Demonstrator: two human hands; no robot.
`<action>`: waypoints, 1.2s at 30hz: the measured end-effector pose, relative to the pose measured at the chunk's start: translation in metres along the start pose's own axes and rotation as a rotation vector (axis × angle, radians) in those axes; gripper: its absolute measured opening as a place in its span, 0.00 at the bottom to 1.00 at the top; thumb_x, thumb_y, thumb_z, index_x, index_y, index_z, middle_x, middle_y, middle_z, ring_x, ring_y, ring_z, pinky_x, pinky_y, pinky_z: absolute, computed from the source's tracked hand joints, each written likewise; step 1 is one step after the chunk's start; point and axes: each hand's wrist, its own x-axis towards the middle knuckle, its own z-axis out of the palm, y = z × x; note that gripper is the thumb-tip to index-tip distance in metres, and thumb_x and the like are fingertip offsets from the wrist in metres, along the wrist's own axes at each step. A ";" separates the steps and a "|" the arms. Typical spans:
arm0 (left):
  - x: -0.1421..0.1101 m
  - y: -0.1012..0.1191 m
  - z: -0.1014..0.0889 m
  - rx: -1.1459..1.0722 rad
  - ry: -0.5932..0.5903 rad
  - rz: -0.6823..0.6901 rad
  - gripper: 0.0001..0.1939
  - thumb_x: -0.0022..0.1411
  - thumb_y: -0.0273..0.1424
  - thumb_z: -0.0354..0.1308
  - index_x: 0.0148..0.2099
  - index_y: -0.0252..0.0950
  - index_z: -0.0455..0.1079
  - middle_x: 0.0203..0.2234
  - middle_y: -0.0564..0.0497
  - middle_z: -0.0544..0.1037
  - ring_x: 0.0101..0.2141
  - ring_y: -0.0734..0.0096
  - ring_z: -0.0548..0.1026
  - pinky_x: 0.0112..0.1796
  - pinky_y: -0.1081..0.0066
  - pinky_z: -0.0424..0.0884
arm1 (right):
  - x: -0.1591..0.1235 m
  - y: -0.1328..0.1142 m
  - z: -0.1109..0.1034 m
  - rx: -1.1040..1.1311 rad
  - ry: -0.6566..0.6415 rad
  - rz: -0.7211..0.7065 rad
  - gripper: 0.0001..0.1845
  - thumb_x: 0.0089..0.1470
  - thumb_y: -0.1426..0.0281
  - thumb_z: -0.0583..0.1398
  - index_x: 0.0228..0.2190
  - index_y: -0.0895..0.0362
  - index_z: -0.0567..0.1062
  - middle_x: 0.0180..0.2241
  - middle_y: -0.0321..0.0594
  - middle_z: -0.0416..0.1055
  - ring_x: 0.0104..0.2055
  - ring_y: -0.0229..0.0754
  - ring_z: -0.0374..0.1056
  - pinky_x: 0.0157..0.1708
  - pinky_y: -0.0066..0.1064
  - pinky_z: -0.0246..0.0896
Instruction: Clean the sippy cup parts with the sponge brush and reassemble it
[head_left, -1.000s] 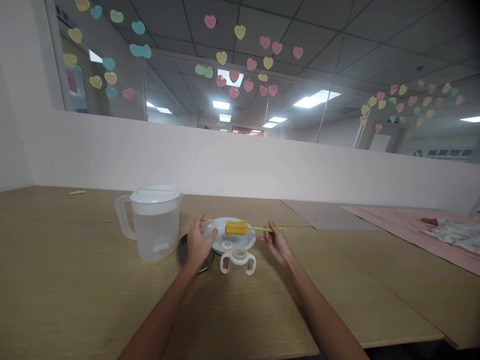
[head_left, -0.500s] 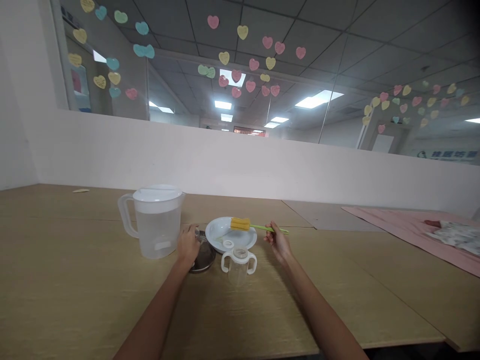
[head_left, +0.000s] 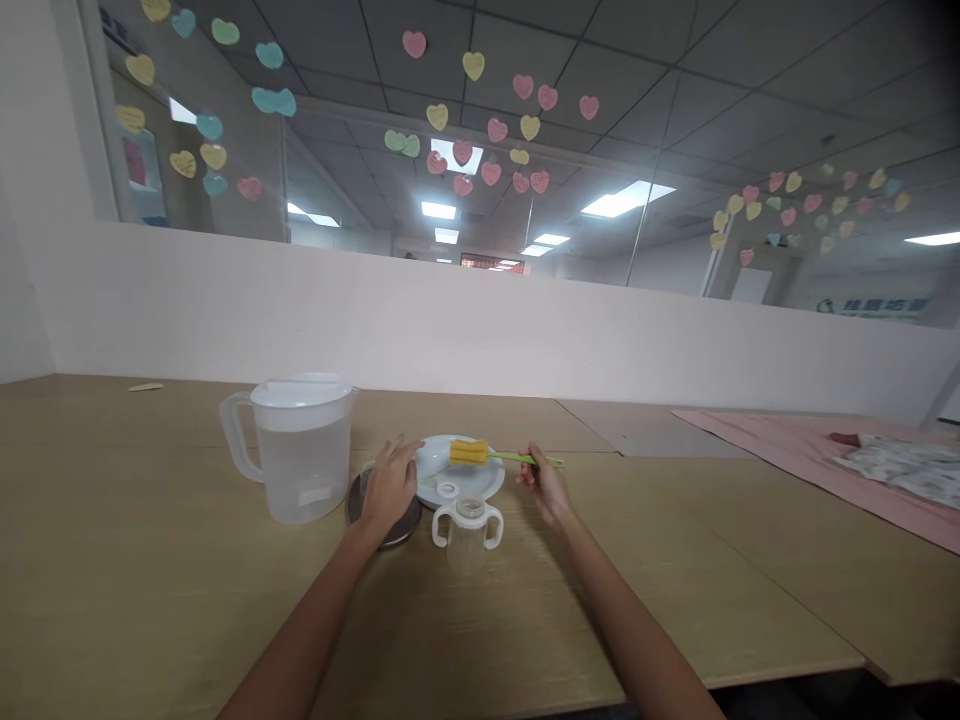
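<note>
My right hand is closed around the green handle of a bottle brush. Its yellow sponge head is over a white plate. My left hand has its fingers stretched out toward the plate's left rim, with nothing visible in them. Below that hand is a dark round tray, partly covered by it. Something clear shows at the tray's left side, mostly hidden. A clear baby bottle with two white handles stands upright and uncapped in front of the plate. A small white ring lies at the plate's near edge.
A translucent lidded pitcher holding clear liquid stands left of the tray. On the right, a pink cloth lies under a patterned fabric piece. A white wall with a window rises behind the wooden table.
My left hand carried a clear cap-like piece left to the dark tray and let go of it, then came back toward the plate, fingers extended. The right hand keeps its grip on the bottle brush.
</note>
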 end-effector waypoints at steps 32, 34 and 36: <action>0.035 0.001 0.013 0.020 -0.424 -0.171 0.03 0.40 0.32 0.62 0.24 0.42 0.74 0.51 0.46 0.69 0.55 0.46 0.56 0.51 0.46 0.45 | 0.003 0.007 0.002 0.017 -0.013 0.017 0.16 0.41 0.58 0.63 0.23 0.60 0.73 0.10 0.29 0.60 0.12 0.28 0.50 0.16 0.23 0.61; 0.029 0.003 0.004 -0.042 -0.386 -0.130 0.06 0.49 0.35 0.57 0.30 0.43 0.74 0.48 0.48 0.71 0.54 0.54 0.60 0.52 0.51 0.49 | 0.003 0.006 0.001 0.067 -0.008 0.030 0.14 0.41 0.59 0.63 0.22 0.59 0.73 0.11 0.29 0.61 0.12 0.28 0.52 0.16 0.22 0.61; 0.019 0.006 -0.003 -0.176 -0.288 -0.073 0.10 0.55 0.36 0.51 0.35 0.42 0.72 0.43 0.49 0.74 0.49 0.61 0.66 0.51 0.58 0.54 | 0.004 0.005 0.000 0.143 -0.007 0.048 0.13 0.42 0.60 0.63 0.22 0.58 0.72 0.11 0.29 0.61 0.13 0.28 0.54 0.16 0.21 0.60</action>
